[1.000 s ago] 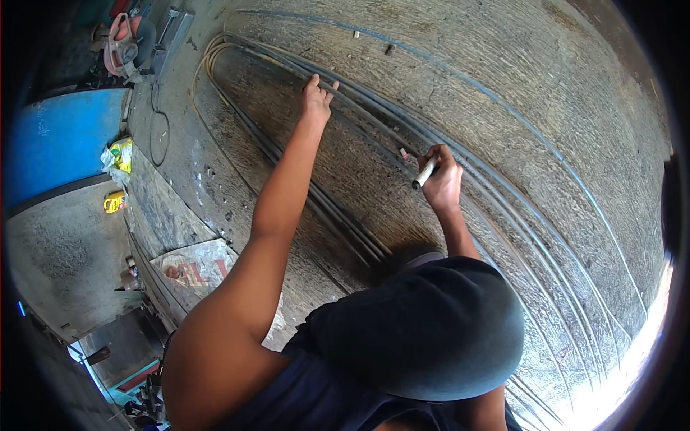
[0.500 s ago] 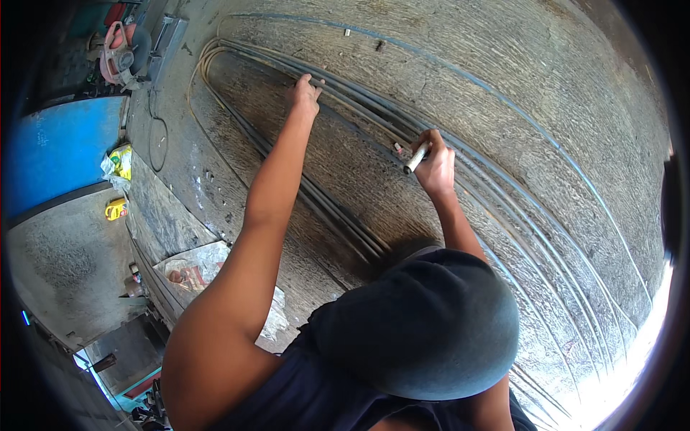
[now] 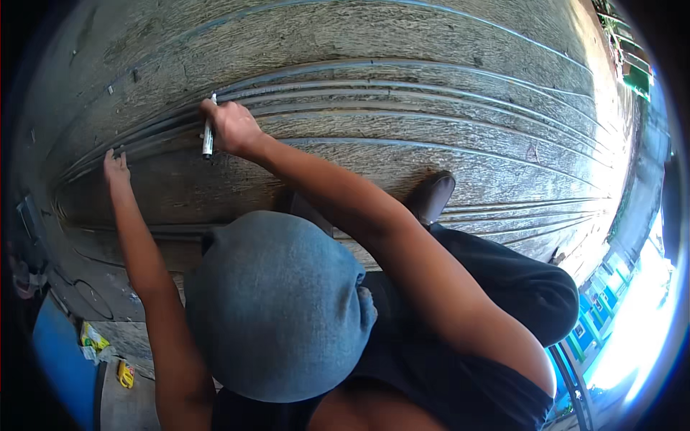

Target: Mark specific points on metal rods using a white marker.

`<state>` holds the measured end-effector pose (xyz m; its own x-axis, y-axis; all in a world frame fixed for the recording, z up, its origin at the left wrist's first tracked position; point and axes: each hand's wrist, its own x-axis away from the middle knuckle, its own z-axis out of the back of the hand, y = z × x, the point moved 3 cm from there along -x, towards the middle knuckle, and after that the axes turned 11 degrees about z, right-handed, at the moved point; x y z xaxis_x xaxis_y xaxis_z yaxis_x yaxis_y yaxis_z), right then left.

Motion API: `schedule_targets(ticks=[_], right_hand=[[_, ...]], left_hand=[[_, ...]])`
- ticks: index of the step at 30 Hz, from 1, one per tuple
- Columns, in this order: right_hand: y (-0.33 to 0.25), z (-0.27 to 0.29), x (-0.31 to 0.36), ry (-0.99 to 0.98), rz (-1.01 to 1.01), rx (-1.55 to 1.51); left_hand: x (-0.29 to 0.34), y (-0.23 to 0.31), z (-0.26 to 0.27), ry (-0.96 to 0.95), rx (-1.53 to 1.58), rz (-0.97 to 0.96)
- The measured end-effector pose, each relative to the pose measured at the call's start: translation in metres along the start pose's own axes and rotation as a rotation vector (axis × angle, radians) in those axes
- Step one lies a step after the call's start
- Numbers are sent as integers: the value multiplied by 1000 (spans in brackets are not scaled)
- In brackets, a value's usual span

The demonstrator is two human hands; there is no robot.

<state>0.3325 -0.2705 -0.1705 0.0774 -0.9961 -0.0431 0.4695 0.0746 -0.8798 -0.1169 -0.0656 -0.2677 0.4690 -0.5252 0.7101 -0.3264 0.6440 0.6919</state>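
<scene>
My right hand [image 3: 237, 128] is closed around a white marker pen [image 3: 208, 140] with a dark end, held nearly upright over a bundle of long thin metal rods [image 3: 345, 84]. The pen's upper end in the picture lies against the rods; whether it touches them I cannot tell. Farther left, my left hand [image 3: 116, 169] reaches to the same bundle. Its fingers look spread at the rods, though their tips are small and partly blurred. The rods run across the rough floor and bend back on themselves at the far left.
A dark shoe [image 3: 433, 195] stands between the upper rods and a lower row of rods [image 3: 528, 208]. At the lower left are a blue panel [image 3: 61, 363], a yellow bottle [image 3: 126, 374] and a yellow-green plastic bag [image 3: 92, 336]. Bright light enters at the right.
The view has swung to the right, bringing a shoe and a bent leg into sight. Both hands now appear farther left in the picture. The marker pen is still in my right hand.
</scene>
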Motion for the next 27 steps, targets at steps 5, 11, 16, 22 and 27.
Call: schedule_targets(ticks=[5, 11, 16, 22, 27], right_hand=[[0, 2, 1, -12, 87, -13], [1, -5, -10, 28, 108, -31], [2, -13, -15, 70, 121, -76], [-5, -27, -23, 65, 118, -124], [-20, -45, -48, 19, 137, -97]], left_hand=[[-2, -1, -3, 3, -16, -70], [27, -2, -14, -9, 45, -68], [65, -11, -23, 92, 63, -172], [85, -35, -24, 153, 155, -115], [84, -48, -27, -11, 121, -95]])
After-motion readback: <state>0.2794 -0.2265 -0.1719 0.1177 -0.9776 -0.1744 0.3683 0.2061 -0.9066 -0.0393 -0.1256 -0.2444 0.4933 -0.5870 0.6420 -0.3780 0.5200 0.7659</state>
